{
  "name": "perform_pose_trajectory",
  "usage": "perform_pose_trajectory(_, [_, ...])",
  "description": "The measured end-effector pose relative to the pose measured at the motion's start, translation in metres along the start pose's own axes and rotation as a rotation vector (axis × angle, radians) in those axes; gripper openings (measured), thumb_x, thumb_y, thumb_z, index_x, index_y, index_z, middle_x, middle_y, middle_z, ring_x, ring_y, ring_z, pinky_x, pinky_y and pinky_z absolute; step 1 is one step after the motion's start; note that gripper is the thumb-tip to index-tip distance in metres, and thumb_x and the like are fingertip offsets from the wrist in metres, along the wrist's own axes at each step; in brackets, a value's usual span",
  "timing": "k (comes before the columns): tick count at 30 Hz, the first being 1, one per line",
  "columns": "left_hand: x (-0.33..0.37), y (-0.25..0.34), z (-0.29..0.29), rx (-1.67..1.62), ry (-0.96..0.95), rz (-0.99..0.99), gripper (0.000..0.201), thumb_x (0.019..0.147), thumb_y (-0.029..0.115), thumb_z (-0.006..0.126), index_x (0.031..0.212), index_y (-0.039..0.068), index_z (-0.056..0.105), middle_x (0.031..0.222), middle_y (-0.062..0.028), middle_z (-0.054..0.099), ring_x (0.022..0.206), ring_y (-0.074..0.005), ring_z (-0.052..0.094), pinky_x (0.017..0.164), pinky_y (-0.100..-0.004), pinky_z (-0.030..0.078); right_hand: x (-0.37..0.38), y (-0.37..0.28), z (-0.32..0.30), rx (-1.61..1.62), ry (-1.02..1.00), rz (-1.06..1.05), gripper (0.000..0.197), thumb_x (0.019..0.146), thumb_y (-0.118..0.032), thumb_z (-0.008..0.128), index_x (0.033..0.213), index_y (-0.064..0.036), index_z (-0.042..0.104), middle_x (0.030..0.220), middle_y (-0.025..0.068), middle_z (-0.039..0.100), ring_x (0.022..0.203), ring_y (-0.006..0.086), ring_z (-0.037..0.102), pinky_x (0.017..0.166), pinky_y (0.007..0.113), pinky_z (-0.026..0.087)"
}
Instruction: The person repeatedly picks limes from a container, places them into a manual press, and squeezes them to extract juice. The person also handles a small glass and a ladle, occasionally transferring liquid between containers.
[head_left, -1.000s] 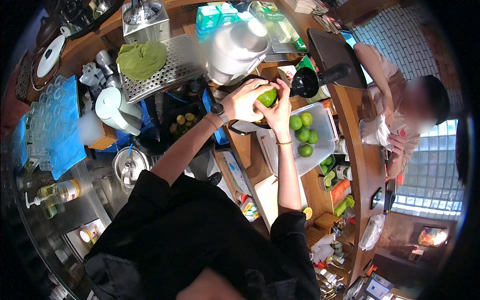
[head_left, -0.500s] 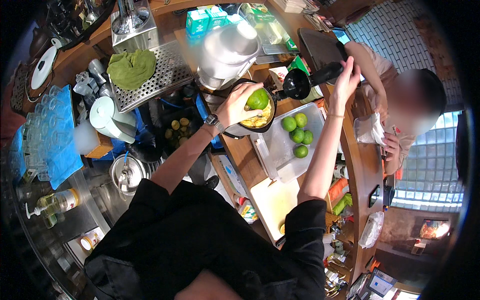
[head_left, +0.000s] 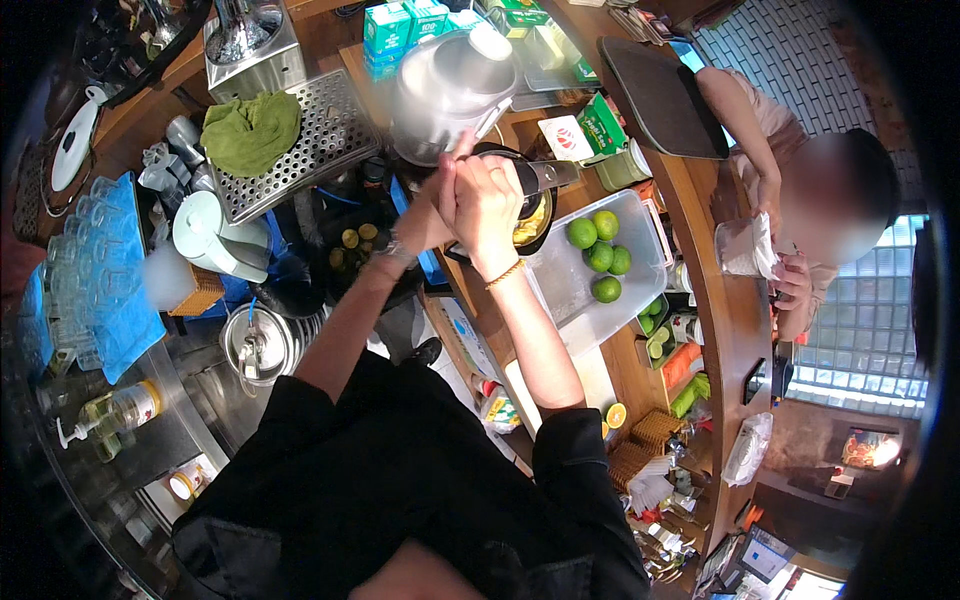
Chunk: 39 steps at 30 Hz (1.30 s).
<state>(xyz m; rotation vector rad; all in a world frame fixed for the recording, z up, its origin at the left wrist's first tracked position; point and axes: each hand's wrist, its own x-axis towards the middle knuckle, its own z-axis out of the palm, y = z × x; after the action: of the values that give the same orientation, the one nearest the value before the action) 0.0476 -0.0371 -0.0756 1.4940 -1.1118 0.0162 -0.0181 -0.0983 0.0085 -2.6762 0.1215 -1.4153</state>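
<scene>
My right hand point(head_left: 487, 205) is closed over the handle end of a black lever arm point(head_left: 550, 177) on a citrus juicer. My left hand point(head_left: 432, 215), blurred by motion, crosses close against the right one; its fingers are mostly hidden. Below them, a dark-rimmed juicer bowl point(head_left: 548, 222) holds yellow pulp point(head_left: 528, 228). The lever's cup is out of sight under the hands, and no lime shows in the bowl. Right beside the bowl, several green limes point(head_left: 602, 257) lie in a clear plastic tray point(head_left: 560, 287).
A grey-white appliance point(head_left: 445, 95) stands behind the bowl. Cut fruit halves fill a dark bin point(head_left: 350, 265) at left. A cutting board point(head_left: 595, 375) and an orange half point(head_left: 616, 415) lie nearer. Across the counter point(head_left: 735, 330), another person point(head_left: 770, 160) handles a clear container.
The lever arm has swung from the right down over the bowl. My right hand has moved left with it to meet my left hand. The lime that my left hand held is no longer visible.
</scene>
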Motion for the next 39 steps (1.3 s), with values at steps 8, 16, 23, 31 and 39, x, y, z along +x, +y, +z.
perform_pose_trajectory(8, [0.064,0.048,-0.071,0.100,0.054,0.048,0.031,0.095,0.009,0.060,0.125,0.002,0.058,0.132,-0.0143,0.060,0.120,-0.0182,0.059,0.093,-0.0326,0.051,-0.023,-0.004,0.015,0.010,-0.029,-0.049,0.026,0.081,-0.014,0.071,0.062,-0.0069,0.053,0.065,0.0074,0.045,0.061,0.0249,0.050,0.066,0.035,0.045])
perform_pose_trajectory(16, [0.072,0.063,-0.004,0.031,-0.082,0.169,0.036,0.093,0.017,0.061,0.126,0.002,0.055,0.113,-0.0179,0.061,0.107,-0.0337,0.059,0.094,-0.0403,0.047,-0.056,-0.011,0.027,0.139,-0.066,0.355,0.046,0.077,-0.043,0.081,0.097,-0.0047,0.066,0.081,0.0102,0.067,0.072,0.0274,0.065,0.065,0.041,0.052])
perform_pose_trajectory(23, [0.062,0.049,-0.003,0.023,-0.133,0.056,0.036,0.093,0.015,0.062,0.125,0.000,0.057,0.109,-0.0185,0.063,0.104,-0.0338,0.060,0.092,-0.0402,0.047,-0.075,-0.003,0.040,-0.015,-0.222,0.138,0.025,0.087,-0.033,0.064,0.102,-0.0135,0.071,0.090,0.0057,0.069,0.083,0.0269,0.066,0.073,0.042,0.052])
perform_pose_trajectory(31, [0.060,0.044,-0.006,0.008,-0.193,-0.027,0.036,0.094,0.018,0.060,0.126,0.001,0.056,0.108,-0.0206,0.062,0.104,-0.0353,0.060,0.092,-0.0400,0.047,-0.075,-0.003,0.038,-0.018,-0.163,0.020,0.025,0.085,-0.033,0.065,0.102,-0.0155,0.073,0.088,0.0048,0.070,0.082,0.0260,0.067,0.075,0.043,0.053])
perform_pose_trajectory(39, [0.056,0.040,-0.006,0.009,-0.187,-0.037,0.036,0.095,0.017,0.060,0.127,0.000,0.056,0.109,-0.0190,0.064,0.104,-0.0304,0.062,0.092,-0.0373,0.048,-0.073,-0.004,0.039,0.004,-0.127,-0.007,0.029,0.085,-0.028,0.063,0.111,-0.0213,0.073,0.091,0.0027,0.071,0.085,0.0236,0.068,0.077,0.043,0.054])
